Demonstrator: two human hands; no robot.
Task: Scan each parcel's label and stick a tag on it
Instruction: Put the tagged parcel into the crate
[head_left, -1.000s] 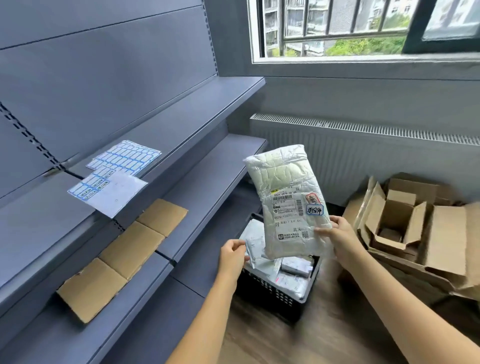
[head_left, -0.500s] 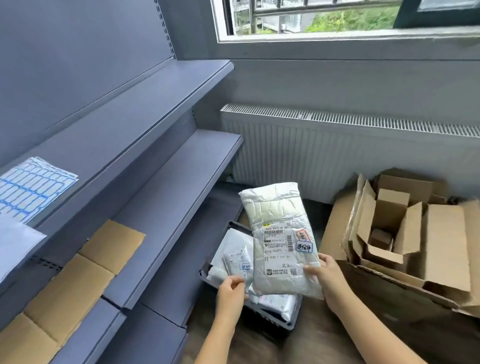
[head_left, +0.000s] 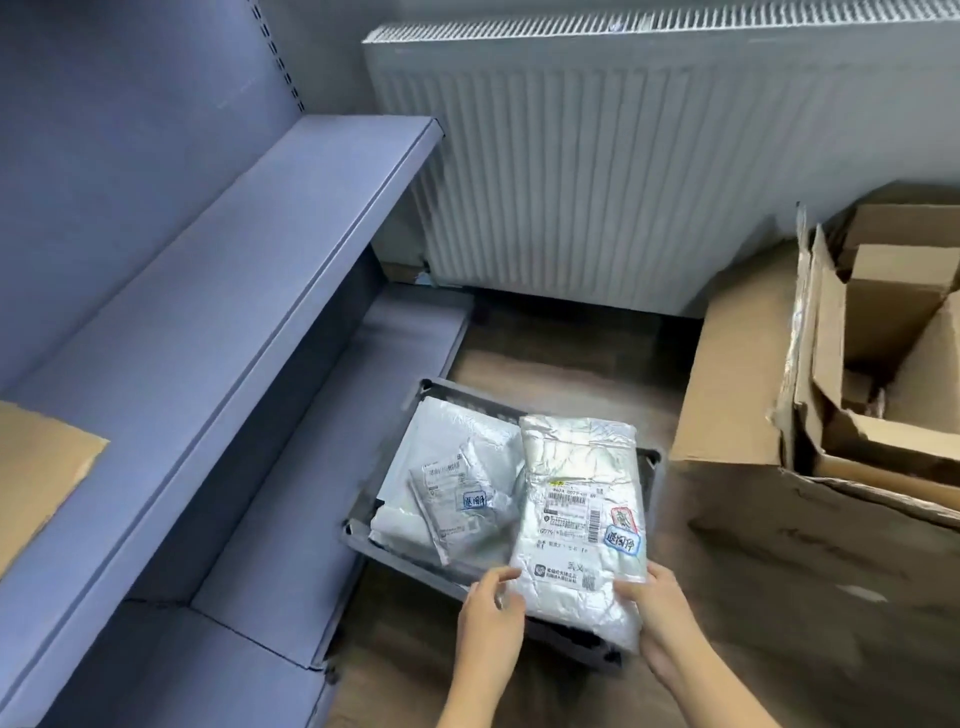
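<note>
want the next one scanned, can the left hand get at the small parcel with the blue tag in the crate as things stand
Probably yes. The left hand is beside the crate, and the small parcel lies on top, uncovered. The big parcel, held in the right hand, sits just beside it, not over it.

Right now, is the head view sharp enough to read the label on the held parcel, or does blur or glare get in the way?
Head view: soft with motion blur; the parcel's barcode label is visible but its small print is unreadable. Mild sheen on the wrap, no harsh glare. Wide-angle bending curves the shelf edges.
</note>
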